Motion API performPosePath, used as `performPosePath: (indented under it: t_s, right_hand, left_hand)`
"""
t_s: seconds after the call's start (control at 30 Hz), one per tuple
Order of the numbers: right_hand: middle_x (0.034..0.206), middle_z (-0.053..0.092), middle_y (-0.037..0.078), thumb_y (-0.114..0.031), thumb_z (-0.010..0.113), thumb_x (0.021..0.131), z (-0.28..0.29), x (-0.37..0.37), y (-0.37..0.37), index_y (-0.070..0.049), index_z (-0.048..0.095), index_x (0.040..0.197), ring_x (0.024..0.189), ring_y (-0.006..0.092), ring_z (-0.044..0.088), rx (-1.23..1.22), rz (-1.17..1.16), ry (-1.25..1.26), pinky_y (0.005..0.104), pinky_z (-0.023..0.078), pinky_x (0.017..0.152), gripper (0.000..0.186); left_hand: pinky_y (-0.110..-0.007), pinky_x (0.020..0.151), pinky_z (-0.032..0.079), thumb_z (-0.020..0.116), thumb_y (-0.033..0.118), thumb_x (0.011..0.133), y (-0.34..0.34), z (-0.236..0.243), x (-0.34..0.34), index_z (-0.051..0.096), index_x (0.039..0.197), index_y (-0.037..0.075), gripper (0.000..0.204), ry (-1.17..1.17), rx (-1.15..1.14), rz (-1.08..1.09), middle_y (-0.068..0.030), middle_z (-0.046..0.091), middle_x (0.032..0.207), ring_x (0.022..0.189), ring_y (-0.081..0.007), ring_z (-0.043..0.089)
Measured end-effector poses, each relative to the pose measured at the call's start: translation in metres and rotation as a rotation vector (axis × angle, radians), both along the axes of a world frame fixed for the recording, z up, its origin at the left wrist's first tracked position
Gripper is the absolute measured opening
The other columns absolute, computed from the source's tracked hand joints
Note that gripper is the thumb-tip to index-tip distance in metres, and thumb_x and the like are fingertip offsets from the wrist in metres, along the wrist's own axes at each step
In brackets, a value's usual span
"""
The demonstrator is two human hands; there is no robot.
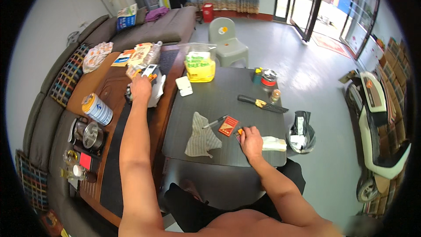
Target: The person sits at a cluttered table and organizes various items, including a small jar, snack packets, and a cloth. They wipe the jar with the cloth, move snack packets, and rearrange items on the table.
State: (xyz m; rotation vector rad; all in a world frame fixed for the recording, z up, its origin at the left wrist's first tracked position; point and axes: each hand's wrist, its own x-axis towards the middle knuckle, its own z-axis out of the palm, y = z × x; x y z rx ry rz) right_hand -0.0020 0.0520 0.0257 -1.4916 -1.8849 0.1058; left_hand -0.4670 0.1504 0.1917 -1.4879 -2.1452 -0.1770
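My left hand (141, 87) reaches far forward over the brown wooden table, its fingers curled down among bags and small items. Orange bits show beside the fingers; what they grip is hidden. Just past it lies a small white device with a dark screen (151, 69). On the dark table, my right hand (251, 142) rests with its fingers closed round a small orange-and-dark item (239, 133), mostly covered. Left of that hand lie a red cigarette pack (228, 126), a dark pen-like stick (215, 122) and a striped grey cloth (202, 138). A whitish packet (273, 144) lies to its right.
A yellow bag (201, 69), a red-banded tin (269, 78), a small jar (275, 96) and a black strip (263, 104) occupy the dark table. A bin (301, 134) stands right, a chair (228, 42) beyond, a scooter (372, 118) far right. A large can (97, 109) stands left.
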Motion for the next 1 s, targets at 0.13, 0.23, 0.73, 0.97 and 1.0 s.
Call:
performPosePath:
  t_s: [0.13, 0.23, 0.73, 0.97, 1.0]
  right_hand:
    - [0.098, 0.059, 0.016, -0.006, 0.064, 0.088, -0.001, 0.003, 0.002, -0.005, 0.070, 0.115, 0.097, 0.0378, 0.061, 0.017, 0.060, 0.022, 0.0462, 0.052, 0.084, 0.027]
    - [0.100, 0.060, 0.018, -0.002, 0.062, 0.091, -0.007, 0.011, 0.001, -0.004, 0.065, 0.124, 0.093, 0.0400, 0.062, 0.009, 0.051, 0.129, 0.0479, 0.052, 0.082, 0.033]
    - [0.074, 0.061, 0.007, -0.014, 0.066, 0.098, 0.023, 0.040, -0.082, 0.000, 0.067, 0.113, 0.063, 0.0136, 0.053, -0.396, 0.020, 0.643, 0.0320, 0.044, 0.059, 0.021]
    - [0.072, 0.056, 0.003, -0.013, 0.058, 0.102, -0.023, 0.054, -0.092, -0.001, 0.066, 0.115, 0.060, 0.0117, 0.053, -0.533, 0.072, 0.988, 0.0287, 0.043, 0.053, 0.019]
    - [0.072, 0.055, 0.001, -0.013, 0.056, 0.103, -0.022, 0.054, -0.094, -0.002, 0.066, 0.115, 0.062, 0.0098, 0.053, -0.659, 0.075, 1.131, 0.0267, 0.043, 0.052, 0.018]
  left_hand:
    - [-0.054, 0.082, 0.054, 0.063, 0.025, 0.098, -0.021, -0.038, 0.091, 0.066, 0.102, -0.001, 0.027, -0.587, -0.004, -0.229, -0.0267, 0.070, 0.101, 0.097, -0.0451, 0.068]
    - [-0.055, 0.082, 0.054, 0.062, 0.023, 0.099, -0.063, -0.090, 0.180, 0.061, 0.103, -0.002, 0.025, -0.887, -0.144, -0.505, -0.0289, 0.070, 0.098, 0.097, -0.0459, 0.068]
    - [-0.051, 0.088, 0.057, 0.058, 0.030, 0.099, -0.037, -0.125, 0.246, 0.073, 0.102, 0.002, 0.032, -0.552, -0.552, -0.187, -0.0257, 0.073, 0.109, 0.103, -0.0406, 0.071]
    - [-0.033, 0.042, 0.050, 0.056, 0.024, 0.101, -0.065, -0.116, 0.278, 0.062, 0.091, 0.001, 0.025, -1.385, -0.411, -0.324, -0.0098, 0.066, 0.075, 0.053, -0.0177, 0.063]
    - [-0.033, 0.043, 0.051, 0.056, 0.022, 0.100, -0.073, -0.123, 0.292, 0.061, 0.094, 0.001, 0.022, -1.505, -0.428, -0.309, -0.0097, 0.066, 0.075, 0.054, -0.0182, 0.064]
